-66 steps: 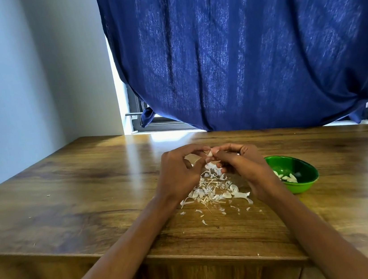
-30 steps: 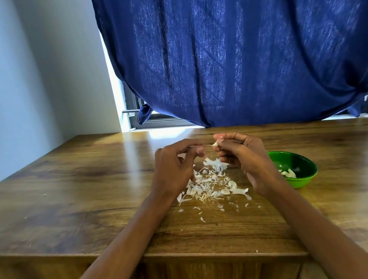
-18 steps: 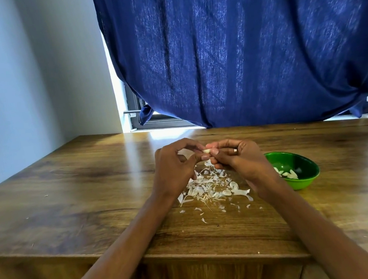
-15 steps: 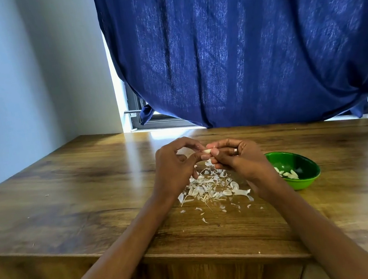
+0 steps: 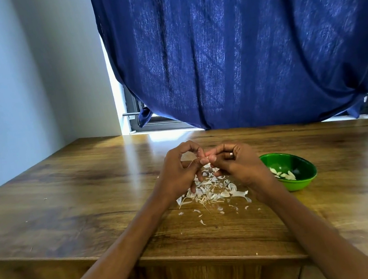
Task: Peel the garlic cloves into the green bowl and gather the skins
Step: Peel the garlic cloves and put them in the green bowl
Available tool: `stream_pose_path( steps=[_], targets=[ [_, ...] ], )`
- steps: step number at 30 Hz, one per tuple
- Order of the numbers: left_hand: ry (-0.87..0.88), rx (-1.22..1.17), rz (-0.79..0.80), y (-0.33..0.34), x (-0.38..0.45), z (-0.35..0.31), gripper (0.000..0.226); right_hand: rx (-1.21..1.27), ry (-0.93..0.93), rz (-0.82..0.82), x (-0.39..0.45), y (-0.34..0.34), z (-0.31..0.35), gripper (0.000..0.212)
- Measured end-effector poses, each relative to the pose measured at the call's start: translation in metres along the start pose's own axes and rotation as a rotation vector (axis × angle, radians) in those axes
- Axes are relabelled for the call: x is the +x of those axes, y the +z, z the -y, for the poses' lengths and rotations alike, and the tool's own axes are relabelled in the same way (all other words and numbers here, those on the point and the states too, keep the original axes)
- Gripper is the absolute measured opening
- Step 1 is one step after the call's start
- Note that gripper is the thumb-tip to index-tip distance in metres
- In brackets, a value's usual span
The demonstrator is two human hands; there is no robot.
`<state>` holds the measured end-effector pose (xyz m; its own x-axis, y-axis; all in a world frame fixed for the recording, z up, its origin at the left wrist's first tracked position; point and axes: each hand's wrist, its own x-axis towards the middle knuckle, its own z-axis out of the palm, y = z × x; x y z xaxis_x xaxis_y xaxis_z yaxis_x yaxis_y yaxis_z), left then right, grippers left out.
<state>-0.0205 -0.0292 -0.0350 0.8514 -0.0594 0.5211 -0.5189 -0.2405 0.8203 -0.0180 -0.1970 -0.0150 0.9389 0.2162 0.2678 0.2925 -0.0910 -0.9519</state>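
The desk (image 5: 69, 201) carries 1 green bowl (image 5: 301, 183) toward its right edge, holding about 5 peeled cloves (image 5: 284, 174), though the exact count is hard to tell. 1 pile of skins (image 5: 211, 190) lies near the front edge. 2 hands, left (image 5: 178, 171) and right (image 5: 237, 164), meet above it. 1 ring (image 5: 231, 154) shows. 1 blue curtain (image 5: 236, 50) hangs behind.

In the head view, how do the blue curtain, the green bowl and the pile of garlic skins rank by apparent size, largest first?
1. blue curtain
2. pile of garlic skins
3. green bowl, though partly hidden by the right hand, so the last two are unsure.
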Motion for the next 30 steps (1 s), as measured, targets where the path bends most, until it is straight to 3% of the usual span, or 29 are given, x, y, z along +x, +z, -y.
stream_pose_path(
  steps=[11,17,24,30],
  targets=[
    [0.049,-0.045,0.011,0.000,0.000,-0.003,0.009,-0.078,-0.098,0.014,-0.002,0.010,-0.003,0.003],
    [0.066,-0.054,-0.003,0.001,0.002,0.001,0.007,-0.112,-0.141,-0.013,0.001,0.013,-0.010,0.014],
    [0.092,-0.113,-0.103,0.003,0.003,-0.004,0.010,0.109,-0.161,-0.097,0.005,0.016,-0.006,0.015],
    [0.099,-0.080,-0.190,0.000,0.003,-0.001,0.006,0.282,-0.080,-0.039,0.003,0.012,-0.003,0.018]
  ],
)
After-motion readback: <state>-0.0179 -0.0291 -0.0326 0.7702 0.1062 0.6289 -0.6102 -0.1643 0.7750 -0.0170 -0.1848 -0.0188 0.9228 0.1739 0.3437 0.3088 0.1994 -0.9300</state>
